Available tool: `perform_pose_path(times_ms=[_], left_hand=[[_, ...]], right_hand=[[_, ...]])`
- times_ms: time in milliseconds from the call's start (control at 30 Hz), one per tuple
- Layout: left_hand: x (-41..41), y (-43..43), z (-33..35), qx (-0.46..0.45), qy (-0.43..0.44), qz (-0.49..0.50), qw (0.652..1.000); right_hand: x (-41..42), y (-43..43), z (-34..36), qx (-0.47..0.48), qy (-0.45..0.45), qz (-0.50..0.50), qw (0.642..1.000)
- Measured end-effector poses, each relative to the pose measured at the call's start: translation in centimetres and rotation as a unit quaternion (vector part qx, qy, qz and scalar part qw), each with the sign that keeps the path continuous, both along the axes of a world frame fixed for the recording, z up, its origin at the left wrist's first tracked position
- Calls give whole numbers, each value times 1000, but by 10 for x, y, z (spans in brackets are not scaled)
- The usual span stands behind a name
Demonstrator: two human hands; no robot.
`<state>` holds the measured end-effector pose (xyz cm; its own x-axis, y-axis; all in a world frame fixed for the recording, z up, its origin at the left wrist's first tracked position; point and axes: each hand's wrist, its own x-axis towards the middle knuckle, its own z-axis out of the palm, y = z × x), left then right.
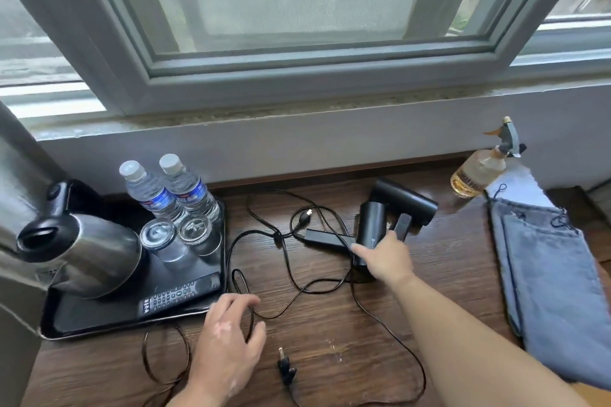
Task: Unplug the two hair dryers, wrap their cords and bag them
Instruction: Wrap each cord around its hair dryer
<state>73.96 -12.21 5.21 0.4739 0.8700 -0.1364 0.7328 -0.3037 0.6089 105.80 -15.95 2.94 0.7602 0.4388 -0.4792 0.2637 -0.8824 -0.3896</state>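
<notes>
The right hand (386,258) grips the nearer black hair dryer (372,221) on the table (330,340); the left hand (228,334) rests, fingers loosely spread, over a black cord (252,319).

The desk (330,324) is dark wood-grain and runs along a wall. A black tray (99,332) lies at its left. Right of centre lie the near hair dryer (370,228) and, just behind it, the far hair dryer (406,200). Black cords (284,251) trail in loose loops across the surface. The front plug (286,370) and rear plug (305,215) lie free. Blue drawstring bags (545,274) lie overlapped at right; a spray bottle (476,175) stands behind them.
</notes>
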Motion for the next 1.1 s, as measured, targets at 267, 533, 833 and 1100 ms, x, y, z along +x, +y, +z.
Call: perform_pose_path(times_ms=[267, 533, 833, 1100], left_hand=[[2, -9, -15, -40, -2, 14, 999], [18, 1, -16, -58, -17, 9, 998], [53, 1, -23, -90, 15, -62, 994], [72, 2, -37, -105, 122, -117, 980]], right_hand=[[25, -1, 1, -35, 1, -17, 999], [72, -73, 76, 59, -17, -31, 998], [103, -154, 100, 57, -74, -59, 994], [111, -203, 75, 8, -109, -101, 989]])
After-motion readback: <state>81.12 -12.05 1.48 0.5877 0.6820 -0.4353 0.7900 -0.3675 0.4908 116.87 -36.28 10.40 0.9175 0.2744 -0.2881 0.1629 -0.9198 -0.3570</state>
